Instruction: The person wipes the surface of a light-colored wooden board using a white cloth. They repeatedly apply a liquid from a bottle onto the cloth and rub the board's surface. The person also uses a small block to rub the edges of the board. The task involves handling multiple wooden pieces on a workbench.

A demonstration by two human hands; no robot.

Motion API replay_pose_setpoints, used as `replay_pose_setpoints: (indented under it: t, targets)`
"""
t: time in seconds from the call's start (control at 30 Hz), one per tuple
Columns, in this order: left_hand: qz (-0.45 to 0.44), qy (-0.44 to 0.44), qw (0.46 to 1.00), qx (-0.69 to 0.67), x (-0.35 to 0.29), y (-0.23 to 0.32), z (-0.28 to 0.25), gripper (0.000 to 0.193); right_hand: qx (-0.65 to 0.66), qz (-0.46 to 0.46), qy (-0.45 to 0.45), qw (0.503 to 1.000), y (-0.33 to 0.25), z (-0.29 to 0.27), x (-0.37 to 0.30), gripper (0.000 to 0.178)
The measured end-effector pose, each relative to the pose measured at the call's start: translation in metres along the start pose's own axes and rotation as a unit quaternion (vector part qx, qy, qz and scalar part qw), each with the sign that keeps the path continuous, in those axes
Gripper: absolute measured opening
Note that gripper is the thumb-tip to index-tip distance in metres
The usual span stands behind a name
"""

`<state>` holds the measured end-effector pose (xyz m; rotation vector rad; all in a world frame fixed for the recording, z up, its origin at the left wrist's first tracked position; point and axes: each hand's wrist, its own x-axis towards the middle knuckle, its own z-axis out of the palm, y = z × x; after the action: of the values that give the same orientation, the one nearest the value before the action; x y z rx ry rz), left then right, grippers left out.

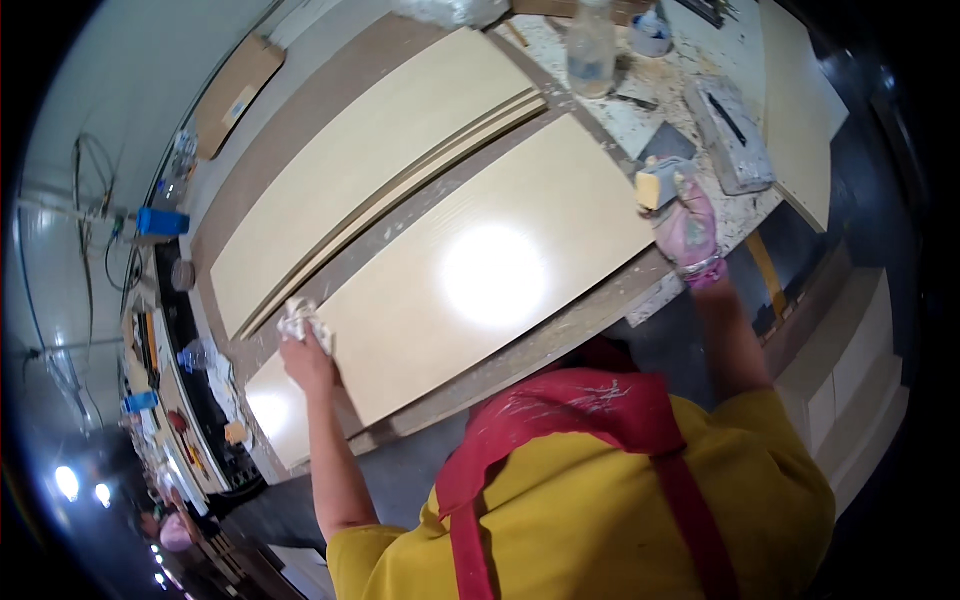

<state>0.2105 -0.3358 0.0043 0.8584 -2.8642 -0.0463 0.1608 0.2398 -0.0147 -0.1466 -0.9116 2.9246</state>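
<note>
Clerk: Left hand (308,362)?
Checker: One; fingers closed on a crumpled white cloth (298,318), at the left end of a long cream board (420,300).
Clerk: Right hand (692,228)?
Checker: One; fingers curled round a yellow-and-grey block (651,189), just beside the board's right end.
Clerk: Position of the long cream board?
Checker: Lying flat and slantwise on the brown surface (340,85), between the hands; glossy, bright reflection near its middle.
Clerk: Behind it?
Checker: Stacked cream boards (370,160), roughly parallel, narrow gap between.
Clerk: Far right?
Checker: One clear bottle (592,55), upright; one white-and-blue pot (651,36), near it; one pale grey slab (740,160), slim black tool (727,118) lying on top.
</note>
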Motion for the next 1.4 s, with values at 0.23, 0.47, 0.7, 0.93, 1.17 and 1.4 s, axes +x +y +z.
replay_pose_setpoints:
  t: [0.23, 0.47, 0.7, 0.93, 1.17, 1.4]
  targets:
    - [0.446, 0.0, 0.874, -0.193, -0.091, 0.333, 0.001, 0.041, 0.032, 0.036, 0.021, 0.999, -0.002, -0.007, 0.004, 0.038]
    - [0.34, -0.308, 0.737, -0.496, -0.098, 0.428, -0.042, 0.032, 0.185, -0.021, 0.094, 0.978, -0.046, -0.01, -0.021, 0.038]
    - [0.453, -0.258, 0.831, -0.194, -0.04, 0.458, -0.001, 0.049, 0.117, -0.019, 0.085, 0.989, -0.045, -0.051, -0.049, 0.031]
    - [0.329, -0.444, 0.733, -0.397, -0.005, 0.472, 0.017, 0.053, 0.112, -0.024, 0.123, 0.986, -0.046, -0.074, -0.071, 0.025]
    - [0.511, -0.193, 0.826, -0.137, -0.034, 0.485, 0.016, 0.047, -0.116, -0.083, 0.122, 0.982, -0.042, -0.101, -0.087, 0.032]
    - [0.745, -0.132, 0.649, -0.083, -0.091, 0.455, -0.016, 0.065, 0.087, -0.081, 0.072, 0.99, -0.05, -0.108, -0.096, 0.036]
